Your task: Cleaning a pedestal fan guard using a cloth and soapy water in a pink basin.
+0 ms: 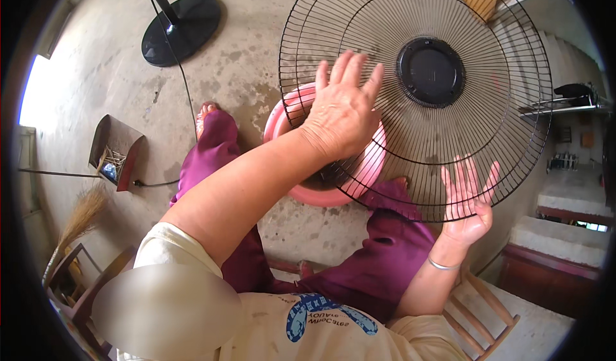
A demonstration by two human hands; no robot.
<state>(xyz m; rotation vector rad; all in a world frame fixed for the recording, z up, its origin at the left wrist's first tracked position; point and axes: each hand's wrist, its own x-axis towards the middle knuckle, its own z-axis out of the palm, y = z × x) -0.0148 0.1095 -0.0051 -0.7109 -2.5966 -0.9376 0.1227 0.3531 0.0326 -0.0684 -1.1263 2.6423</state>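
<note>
A round black wire fan guard [487, 34] with a black centre disc is held up over a pink basin [327, 197]. My left hand [346, 104] lies over the left part of its wires, fingers stretched and spread; whether it presses on them is hard to tell. At the lower right rim, my right hand [467, 201], with a silver bangle at the wrist, holds the guard. Its fingers extend behind the wires and its thumb is by the rim. The basin stands on the floor between my legs, partly hidden by my left hand and the guard.
A black round stand base [183, 31] with a pole and cord is at the far left. A dustpan [115, 152] with litter and a straw broom [80, 220] are on the left. Wooden chair bars [481, 313] are near right; steps [564, 239] rise beyond.
</note>
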